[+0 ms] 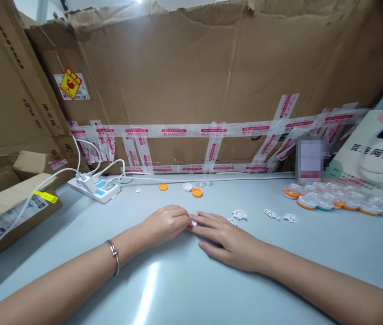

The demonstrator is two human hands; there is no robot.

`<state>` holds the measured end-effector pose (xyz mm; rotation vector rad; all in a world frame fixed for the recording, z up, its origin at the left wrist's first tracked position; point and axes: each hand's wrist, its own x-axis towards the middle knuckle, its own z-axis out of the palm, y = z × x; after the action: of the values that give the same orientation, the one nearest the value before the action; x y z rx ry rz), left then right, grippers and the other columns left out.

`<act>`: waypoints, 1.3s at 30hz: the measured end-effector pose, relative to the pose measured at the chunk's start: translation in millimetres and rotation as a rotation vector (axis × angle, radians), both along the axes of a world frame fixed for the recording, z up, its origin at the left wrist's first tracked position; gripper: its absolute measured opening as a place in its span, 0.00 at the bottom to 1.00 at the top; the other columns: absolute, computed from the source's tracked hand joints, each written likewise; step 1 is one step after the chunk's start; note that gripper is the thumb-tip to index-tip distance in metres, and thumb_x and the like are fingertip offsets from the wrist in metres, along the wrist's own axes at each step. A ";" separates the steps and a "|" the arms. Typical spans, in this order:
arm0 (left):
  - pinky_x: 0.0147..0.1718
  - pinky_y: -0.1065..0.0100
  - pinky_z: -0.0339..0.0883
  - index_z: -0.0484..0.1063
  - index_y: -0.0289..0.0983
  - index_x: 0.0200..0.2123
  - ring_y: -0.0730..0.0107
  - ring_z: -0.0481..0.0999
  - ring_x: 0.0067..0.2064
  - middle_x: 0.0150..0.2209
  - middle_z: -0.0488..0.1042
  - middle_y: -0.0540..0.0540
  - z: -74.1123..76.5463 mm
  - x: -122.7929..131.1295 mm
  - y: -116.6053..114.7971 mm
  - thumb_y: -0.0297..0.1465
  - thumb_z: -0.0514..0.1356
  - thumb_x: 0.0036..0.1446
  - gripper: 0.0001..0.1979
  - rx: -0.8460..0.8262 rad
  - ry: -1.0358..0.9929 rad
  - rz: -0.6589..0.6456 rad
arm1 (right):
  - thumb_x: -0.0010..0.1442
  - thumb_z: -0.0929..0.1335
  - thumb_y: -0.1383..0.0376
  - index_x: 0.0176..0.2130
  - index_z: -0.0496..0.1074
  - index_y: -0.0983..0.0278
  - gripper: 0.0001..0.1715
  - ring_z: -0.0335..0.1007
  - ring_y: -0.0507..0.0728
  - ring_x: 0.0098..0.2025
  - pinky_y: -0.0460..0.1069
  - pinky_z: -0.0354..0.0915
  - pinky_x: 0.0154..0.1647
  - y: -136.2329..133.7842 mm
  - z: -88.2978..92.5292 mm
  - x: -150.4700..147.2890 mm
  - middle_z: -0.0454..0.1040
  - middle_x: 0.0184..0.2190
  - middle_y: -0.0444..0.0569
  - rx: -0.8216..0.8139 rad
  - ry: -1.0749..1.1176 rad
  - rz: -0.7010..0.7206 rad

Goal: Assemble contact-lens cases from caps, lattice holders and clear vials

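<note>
Pinching inward, the left hand (169, 223) is apparently gripping a small white piece (194, 223) between the hands; the right hand (230, 237) is reaching it with loosely extended fingers, its grip not showing. Lying beyond on the smooth grey table (184, 289) are flat, perforated white plates (271, 214) and shallow orange round discs (197, 192), seemingly left to be joined. Clustering at right are clear-topped, orange- and teal-rimmed round units (309, 201), looking finished.
</note>
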<state>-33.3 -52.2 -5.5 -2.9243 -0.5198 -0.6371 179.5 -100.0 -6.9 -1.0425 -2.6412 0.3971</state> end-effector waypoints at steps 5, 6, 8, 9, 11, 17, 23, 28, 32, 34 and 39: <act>0.39 0.65 0.70 0.71 0.32 0.42 0.65 0.75 0.39 0.39 0.76 0.40 2.8 -6.5 -7.5 0.25 0.49 0.61 0.12 -0.028 0.067 -0.012 | 0.62 0.59 0.61 0.58 0.61 0.62 0.25 0.50 0.63 0.63 0.61 0.53 0.60 0.5 1.0 0.6 0.57 0.60 0.55 0.018 -0.022 0.012; 0.40 0.64 0.70 0.70 0.32 0.43 0.65 0.74 0.41 0.40 0.75 0.39 2.9 -7.5 -9.1 0.26 0.49 0.61 0.12 -0.040 0.067 -0.005 | 0.62 0.59 0.61 0.58 0.61 0.63 0.26 0.50 0.63 0.63 0.61 0.53 0.60 0.6 1.3 0.6 0.57 0.61 0.55 0.016 -0.022 0.019; 0.42 0.63 0.69 0.69 0.33 0.45 0.64 0.74 0.43 0.43 0.75 0.39 3.3 -9.0 -11.7 0.26 0.50 0.61 0.13 -0.081 0.055 0.012 | 0.62 0.59 0.61 0.58 0.60 0.63 0.26 0.50 0.63 0.62 0.61 0.53 0.60 1.0 1.2 0.3 0.57 0.60 0.57 0.010 -0.010 0.030; 0.43 0.63 0.69 0.69 0.33 0.46 0.64 0.74 0.44 0.43 0.75 0.40 3.8 -9.6 -12.5 0.27 0.50 0.61 0.13 -0.111 0.046 0.016 | 0.62 0.59 0.62 0.58 0.60 0.63 0.26 0.51 0.63 0.62 0.61 0.53 0.60 1.3 0.7 0.2 0.57 0.60 0.57 0.007 -0.001 0.034; 0.45 0.64 0.68 0.69 0.34 0.47 0.65 0.73 0.45 0.45 0.74 0.41 5.6 -10.9 -12.9 0.27 0.50 0.61 0.13 -0.194 0.023 0.012 | 0.62 0.59 0.62 0.58 0.60 0.63 0.26 0.51 0.62 0.62 0.61 0.52 0.60 1.8 -1.1 -0.1 0.57 0.60 0.57 0.004 0.010 0.032; 0.45 0.67 0.68 0.69 0.34 0.46 0.69 0.73 0.45 0.44 0.74 0.42 8.9 -18.3 -9.6 0.27 0.52 0.60 0.13 -0.370 -0.088 0.094 | 0.62 0.59 0.60 0.59 0.58 0.61 0.26 0.49 0.60 0.63 0.60 0.51 0.61 3.3 -4.3 0.5 0.56 0.61 0.54 -0.041 0.029 0.024; 0.44 0.67 0.69 0.71 0.37 0.45 0.69 0.74 0.43 0.43 0.75 0.43 5.2 -17.2 -12.6 0.26 0.51 0.60 0.13 -0.377 -0.049 0.079 | 0.62 0.59 0.59 0.60 0.57 0.61 0.27 0.47 0.59 0.64 0.60 0.49 0.62 3.4 -2.2 1.8 0.54 0.62 0.53 -0.108 0.030 0.015; 0.44 0.65 0.70 0.72 0.37 0.45 0.66 0.75 0.45 0.45 0.75 0.42 5.0 -15.0 -15.7 0.27 0.51 0.60 0.13 -0.305 0.008 0.106 | 0.62 0.59 0.60 0.55 0.62 0.63 0.23 0.49 0.61 0.63 0.60 0.52 0.61 1.4 -3.6 3.6 0.54 0.62 0.56 -0.012 0.027 0.019; 0.44 0.62 0.69 0.70 0.35 0.47 0.63 0.74 0.46 0.47 0.74 0.41 6.1 -15.0 -15.8 0.28 0.50 0.61 0.14 -0.275 0.041 0.107 | 0.62 0.59 0.61 0.54 0.64 0.64 0.22 0.58 0.60 0.58 0.58 0.59 0.56 0.0 -3.7 4.4 0.61 0.58 0.58 0.061 0.013 0.024; 0.45 0.62 0.69 0.69 0.36 0.48 0.63 0.74 0.46 0.47 0.74 0.41 6.6 -15.3 -15.4 0.28 0.51 0.60 0.14 -0.299 0.035 0.099 | 0.62 0.59 0.61 0.55 0.63 0.64 0.23 0.59 0.60 0.57 0.57 0.59 0.56 0.2 -3.4 4.6 0.62 0.57 0.58 0.060 0.022 0.031; 0.46 0.62 0.66 0.65 0.38 0.51 0.65 0.73 0.47 0.47 0.74 0.43 7.1 -15.8 -14.9 0.27 0.52 0.59 0.16 -0.384 0.017 0.123 | 0.61 0.61 0.62 0.59 0.56 0.61 0.27 0.56 0.58 0.59 0.57 0.56 0.58 1.3 -2.6 4.1 0.62 0.58 0.54 -0.002 0.108 0.024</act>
<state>-49.1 -67.0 1.5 -3.2090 -0.9041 -0.5490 183.6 -98.7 -9.5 -0.9625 -2.5603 0.4482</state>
